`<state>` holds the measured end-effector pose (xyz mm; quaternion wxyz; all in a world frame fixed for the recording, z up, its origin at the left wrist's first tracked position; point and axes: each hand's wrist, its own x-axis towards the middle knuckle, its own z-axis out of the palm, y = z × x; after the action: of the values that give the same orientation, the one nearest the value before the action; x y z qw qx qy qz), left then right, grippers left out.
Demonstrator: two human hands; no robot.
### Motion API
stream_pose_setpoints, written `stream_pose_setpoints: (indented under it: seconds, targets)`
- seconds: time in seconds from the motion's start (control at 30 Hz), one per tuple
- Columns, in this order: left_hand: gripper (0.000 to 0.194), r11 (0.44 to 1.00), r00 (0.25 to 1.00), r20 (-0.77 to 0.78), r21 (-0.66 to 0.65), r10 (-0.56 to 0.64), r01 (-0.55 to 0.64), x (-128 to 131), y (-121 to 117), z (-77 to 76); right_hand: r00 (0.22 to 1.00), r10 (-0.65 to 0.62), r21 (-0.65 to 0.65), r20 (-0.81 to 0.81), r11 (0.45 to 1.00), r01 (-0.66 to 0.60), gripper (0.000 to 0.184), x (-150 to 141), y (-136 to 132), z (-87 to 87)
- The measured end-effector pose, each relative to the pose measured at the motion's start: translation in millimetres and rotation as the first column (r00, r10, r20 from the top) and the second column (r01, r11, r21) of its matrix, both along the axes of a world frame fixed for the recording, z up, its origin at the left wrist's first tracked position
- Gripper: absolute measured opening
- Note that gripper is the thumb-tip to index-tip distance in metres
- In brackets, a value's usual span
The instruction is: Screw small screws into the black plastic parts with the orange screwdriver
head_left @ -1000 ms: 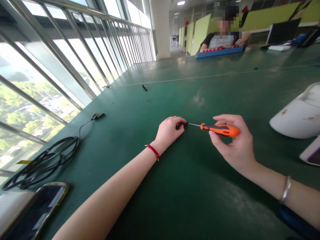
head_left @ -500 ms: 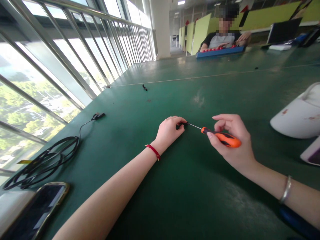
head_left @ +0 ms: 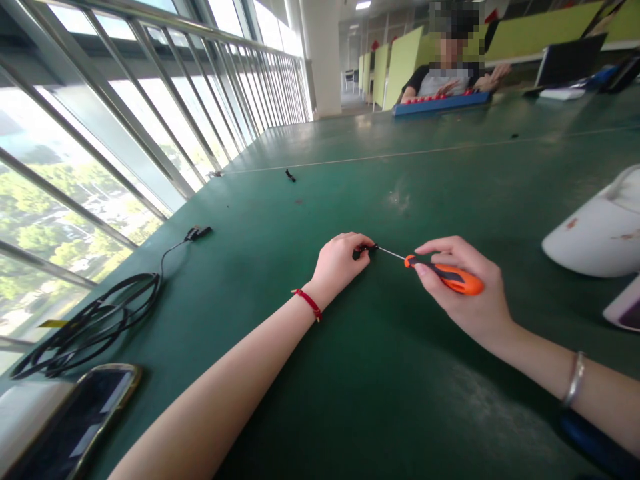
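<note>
My left hand [head_left: 341,261] rests on the green table with thumb and fingers closed around a small black part [head_left: 371,248]. Most of that part is hidden by the fingers, so its kind does not show. An orange-and-black screwdriver [head_left: 457,276] lies in my right hand [head_left: 477,293], its handle held between thumb and fingers. The thin metal shaft points left, and its tip meets the black part at my left fingertips.
On the left lie a coiled black cable [head_left: 95,320] and a phone [head_left: 85,420]. A small black piece [head_left: 290,175] sits farther back. At right is a white container [head_left: 597,227]. Across the table [head_left: 340,373], a person sits behind a blue tray [head_left: 440,103]. Metal railing [head_left: 200,50] runs along the left.
My right index finger has come down onto the front of the screwdriver handle, which has turned slightly. My left hand has stayed in place. The person across the table has moved a hand.
</note>
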<state>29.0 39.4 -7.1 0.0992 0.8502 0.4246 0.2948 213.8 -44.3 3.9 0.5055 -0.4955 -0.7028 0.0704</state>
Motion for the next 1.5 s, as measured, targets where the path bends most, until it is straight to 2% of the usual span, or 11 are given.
stream_pose_setpoints:
  seconds: [0.1, 0.27, 0.43, 0.57, 0.67, 0.87, 1.07, 1.17, 1.27, 1.4, 1.5]
  targets:
    - [0.022, 1.0, 1.0, 0.0, 0.0, 0.004, -0.004, 0.0, 0.1, 0.3, 1.0, -0.028, 0.04, -0.001, 0.999, 0.028, 0.013, 0.4, -0.7, -0.5]
    - [0.023, 1.0, 1.0, 0.001, 0.007, -0.001, 0.001, -0.1, -0.1, -0.3, 0.999, 0.007, 0.084, -0.044, 0.996, -0.003, 0.028, 0.0, -0.1, -1.0]
    - [0.022, 1.0, 1.0, 0.001, -0.002, 0.003, -0.003, 0.1, -0.6, 0.0, 0.999, -0.015, 0.047, 0.041, 0.999, 0.013, 0.011, -0.9, -1.1, 0.1]
    - [0.023, 1.0, 1.0, -0.003, -0.005, 0.007, -0.007, 0.4, -1.0, 0.9, 0.999, -0.025, 0.112, -0.027, 0.993, 0.028, 0.022, -0.3, -0.8, -1.1]
    - [0.023, 1.0, 1.0, -0.001, -0.001, 0.005, -0.005, 0.3, -1.1, 1.0, 0.999, 0.004, 0.083, -0.047, 0.997, 0.0, 0.03, 0.4, -0.1, -1.6]
    - [0.023, 1.0, 1.0, 0.002, -0.005, 0.004, -0.004, 0.2, -0.8, 0.2, 0.999, -0.035, 0.053, 0.039, 0.998, 0.032, 0.011, -0.9, -0.6, -0.4]
    - [0.022, 1.0, 1.0, -0.004, 0.0, 0.005, -0.005, 0.6, -1.0, 0.4, 0.998, -0.008, 0.088, -0.063, 0.996, 0.014, 0.031, 0.1, 0.9, -2.2]
    - [0.022, 1.0, 1.0, -0.002, 0.0, 0.003, -0.003, 0.5, -0.9, 0.7, 1.0, -0.017, 0.021, -0.01, 1.0, 0.017, 0.022, 0.2, 0.9, -1.7]
    - [0.022, 1.0, 1.0, -0.004, -0.004, 0.006, -0.006, 0.5, -0.5, 1.0, 0.999, -0.047, 0.034, 0.023, 0.998, 0.046, 0.013, -0.8, 0.2, -0.3]
    - [0.023, 1.0, 1.0, -0.005, -0.002, 0.002, -0.002, 0.4, -0.1, 0.8, 0.999, -0.035, 0.118, -0.041, 0.992, 0.039, 0.024, -0.6, 0.6, 0.0]
    - [0.023, 1.0, 1.0, -0.009, -0.001, 0.002, -0.002, 0.2, -0.3, 0.4, 0.998, 0.003, 0.079, -0.07, 0.997, 0.002, 0.032, 0.9, 0.9, -1.2]
